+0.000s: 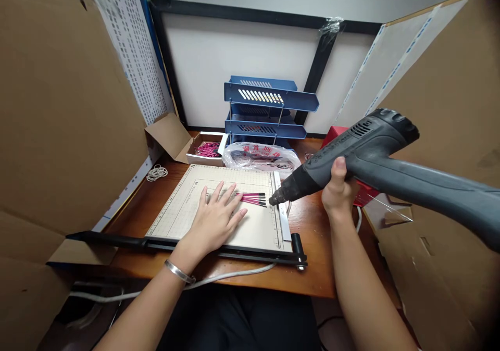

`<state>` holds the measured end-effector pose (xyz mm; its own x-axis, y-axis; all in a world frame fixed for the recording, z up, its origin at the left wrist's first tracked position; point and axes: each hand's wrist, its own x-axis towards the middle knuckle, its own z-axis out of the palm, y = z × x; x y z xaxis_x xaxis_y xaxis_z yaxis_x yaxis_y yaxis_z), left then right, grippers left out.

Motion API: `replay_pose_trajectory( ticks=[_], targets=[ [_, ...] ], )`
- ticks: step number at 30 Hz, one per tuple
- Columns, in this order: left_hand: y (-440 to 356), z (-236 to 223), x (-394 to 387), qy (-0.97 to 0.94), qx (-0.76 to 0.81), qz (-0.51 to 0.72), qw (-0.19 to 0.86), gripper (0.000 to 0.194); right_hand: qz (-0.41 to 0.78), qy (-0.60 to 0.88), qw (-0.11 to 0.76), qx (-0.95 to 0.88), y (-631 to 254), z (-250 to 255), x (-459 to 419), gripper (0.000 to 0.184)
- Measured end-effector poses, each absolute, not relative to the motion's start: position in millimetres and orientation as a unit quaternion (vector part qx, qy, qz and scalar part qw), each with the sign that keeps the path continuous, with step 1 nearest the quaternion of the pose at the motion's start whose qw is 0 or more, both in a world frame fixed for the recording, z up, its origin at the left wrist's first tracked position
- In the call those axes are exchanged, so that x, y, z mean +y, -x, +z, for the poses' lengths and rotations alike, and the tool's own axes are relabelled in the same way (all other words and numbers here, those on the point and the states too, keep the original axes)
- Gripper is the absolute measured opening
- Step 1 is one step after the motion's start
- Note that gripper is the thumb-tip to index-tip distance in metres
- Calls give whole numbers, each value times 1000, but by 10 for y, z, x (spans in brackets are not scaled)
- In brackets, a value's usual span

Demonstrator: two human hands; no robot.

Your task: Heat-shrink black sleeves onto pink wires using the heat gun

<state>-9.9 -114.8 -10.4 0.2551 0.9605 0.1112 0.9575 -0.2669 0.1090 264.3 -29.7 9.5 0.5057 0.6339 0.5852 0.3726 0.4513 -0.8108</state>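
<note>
My left hand [219,218] lies flat on the cream paper cutter board [175,210], fingers spread over a row of thin pink wires [253,199]. The wires' black-tipped ends poke out to the right of my fingers; the rest of them is hidden under the hand. In my right hand [340,187] is a dark grey heat gun [359,145], gripped around its body with the thumb on the near side. Its nozzle points left and down, close to the black wire ends. Whether it touches the board I cannot tell.
Behind the board stand an open box of pink wires [207,145], a plastic bag [260,155] and blue stacked trays [271,101]. A coiled white cord [157,173] lies left. The cutter's black arm [128,240] runs along the front. Cardboard walls [66,106] enclose both sides.
</note>
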Motion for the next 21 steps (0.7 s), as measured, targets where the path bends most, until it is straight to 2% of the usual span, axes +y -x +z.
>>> replay_pose_trajectory(
  ticks=[14, 21],
  targets=[
    [36, -160, -1064, -793, 606, 53, 25, 65, 66, 514, 710, -477, -2523, 274, -317, 73],
    [61, -167, -1071, -797, 600, 67, 24, 63, 68, 519, 702, -483, -2588, 160, -238, 77]
  ],
)
